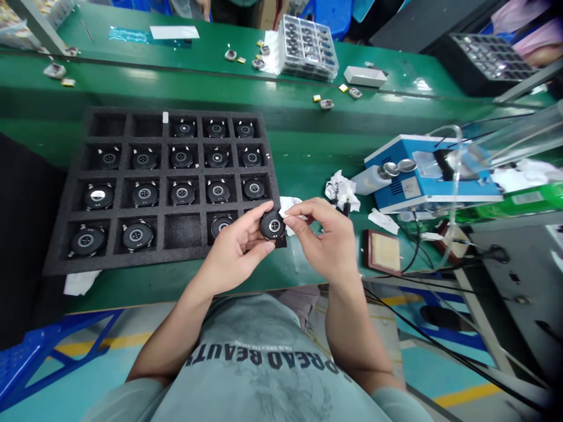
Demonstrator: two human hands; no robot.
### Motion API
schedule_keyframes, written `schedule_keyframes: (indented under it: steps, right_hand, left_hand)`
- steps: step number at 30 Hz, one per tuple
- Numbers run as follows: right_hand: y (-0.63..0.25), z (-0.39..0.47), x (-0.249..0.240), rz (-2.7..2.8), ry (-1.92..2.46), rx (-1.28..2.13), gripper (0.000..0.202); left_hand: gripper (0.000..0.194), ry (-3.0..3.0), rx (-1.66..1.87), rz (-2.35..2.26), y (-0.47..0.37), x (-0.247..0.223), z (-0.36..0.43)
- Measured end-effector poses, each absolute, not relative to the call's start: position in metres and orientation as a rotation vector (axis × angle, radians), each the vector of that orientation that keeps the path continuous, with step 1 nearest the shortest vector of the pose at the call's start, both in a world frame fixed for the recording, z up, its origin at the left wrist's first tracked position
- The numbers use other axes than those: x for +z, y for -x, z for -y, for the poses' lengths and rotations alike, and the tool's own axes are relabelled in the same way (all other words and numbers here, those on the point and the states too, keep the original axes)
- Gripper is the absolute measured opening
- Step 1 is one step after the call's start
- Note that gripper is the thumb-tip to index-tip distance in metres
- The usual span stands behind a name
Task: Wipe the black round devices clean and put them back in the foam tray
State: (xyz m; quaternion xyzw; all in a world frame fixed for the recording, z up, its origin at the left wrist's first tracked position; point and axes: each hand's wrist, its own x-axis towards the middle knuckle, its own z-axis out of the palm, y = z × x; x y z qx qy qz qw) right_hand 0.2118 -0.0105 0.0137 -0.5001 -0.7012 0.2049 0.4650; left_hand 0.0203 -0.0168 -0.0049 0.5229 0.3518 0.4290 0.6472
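Observation:
Between the thumb and fingers of my left hand (235, 249) is a round black smartwatch body (272, 225), its sensor back turned up toward me. My right hand (328, 237) pinches a crumpled white tissue (290, 206) against the upper right edge of that watch. Both hands are over the lower right corner of a black foam tray (180, 264). Similar watch bodies, such as one in the lower row (138, 235), lie back side up in most compartments. A lower-row compartment (182, 231) and two at the top left hold no watch. My left hand partly covers the lower right compartments.
Right of the tray lie a crumpled tissue (342, 190), a white bottle (368, 180), a blue bench device (433, 173) and a sponge in a brown holder (382, 252). Cables trail across the right side. A clear divided box (308, 48) stands at the back, with small parts around it.

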Motion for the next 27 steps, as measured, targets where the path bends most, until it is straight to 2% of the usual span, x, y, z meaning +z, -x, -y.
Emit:
schedule_keyframes:
  steps: [9,20,27]
  right_hand:
    - [-0.215,0.002,0.019,2.021,1.118,0.274,0.013]
    - [-0.194,0.013,0.033,2.345,1.122,0.224,0.020]
    - [-0.242,0.022,0.027,2.298,1.307,0.126,0.017]
  left_hand:
    - [0.067,-1.220,0.959,-0.797,-0.022,-0.005,0.017]
    - [0.065,-1.313,0.985,-0.949,-0.026,-0.006,0.018]
    - [0.062,-1.084,1.052,-0.834,-0.026,0.000,0.017]
